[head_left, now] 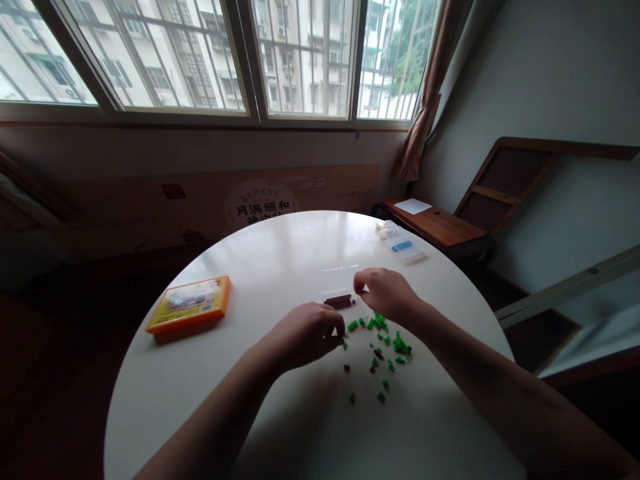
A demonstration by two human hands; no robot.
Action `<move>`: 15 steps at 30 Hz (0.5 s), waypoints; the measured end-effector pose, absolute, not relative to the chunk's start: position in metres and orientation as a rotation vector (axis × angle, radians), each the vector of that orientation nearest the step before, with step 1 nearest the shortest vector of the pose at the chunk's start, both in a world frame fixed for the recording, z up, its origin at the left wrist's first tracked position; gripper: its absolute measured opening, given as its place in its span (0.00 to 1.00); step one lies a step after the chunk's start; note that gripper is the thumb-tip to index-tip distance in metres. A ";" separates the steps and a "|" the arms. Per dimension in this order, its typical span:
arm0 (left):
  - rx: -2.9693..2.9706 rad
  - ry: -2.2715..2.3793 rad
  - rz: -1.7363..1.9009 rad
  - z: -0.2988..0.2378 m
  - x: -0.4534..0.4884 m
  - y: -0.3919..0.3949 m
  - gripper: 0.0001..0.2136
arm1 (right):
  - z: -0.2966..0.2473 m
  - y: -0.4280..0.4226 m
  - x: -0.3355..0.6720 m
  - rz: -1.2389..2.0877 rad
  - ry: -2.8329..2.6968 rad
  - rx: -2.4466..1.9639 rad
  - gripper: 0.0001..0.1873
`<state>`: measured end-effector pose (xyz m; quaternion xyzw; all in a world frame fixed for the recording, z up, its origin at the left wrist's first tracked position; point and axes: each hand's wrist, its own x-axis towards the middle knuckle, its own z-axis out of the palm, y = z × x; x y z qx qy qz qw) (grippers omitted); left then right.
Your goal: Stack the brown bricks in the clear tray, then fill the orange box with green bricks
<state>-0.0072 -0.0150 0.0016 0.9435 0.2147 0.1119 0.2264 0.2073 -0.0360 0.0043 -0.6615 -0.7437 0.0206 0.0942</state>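
Note:
Several small green bricks (387, 343) and a few dark brown ones lie scattered on the round white table (280, 267). My left hand (305, 333) is curled in a pinch at their left edge, and what it holds is too small to name. My right hand (385, 293) hovers over the bricks with fingers pinched together near a short stack of brown pieces (340, 301). A clear plastic bag (339, 280) lies flat just behind that stack.
An orange box (193, 305) lies on the table's left side. Clear plastic packets, one with a blue piece (403, 245), sit at the far right rim. Beyond stand a low wooden desk with paper (435, 223), a curtain and barred windows.

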 end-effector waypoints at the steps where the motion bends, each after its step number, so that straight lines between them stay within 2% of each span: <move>1: 2.599 0.677 0.383 -0.001 -0.008 -0.012 0.04 | 0.005 -0.038 0.210 0.064 -2.202 -1.941 0.13; 5: 2.555 0.983 0.619 -0.013 -0.009 0.001 0.06 | 0.005 -0.044 0.217 0.129 -2.226 -1.851 0.15; 15: 2.481 1.198 0.627 -0.030 -0.008 0.009 0.12 | -0.007 -0.042 0.211 0.160 -2.282 -1.926 0.16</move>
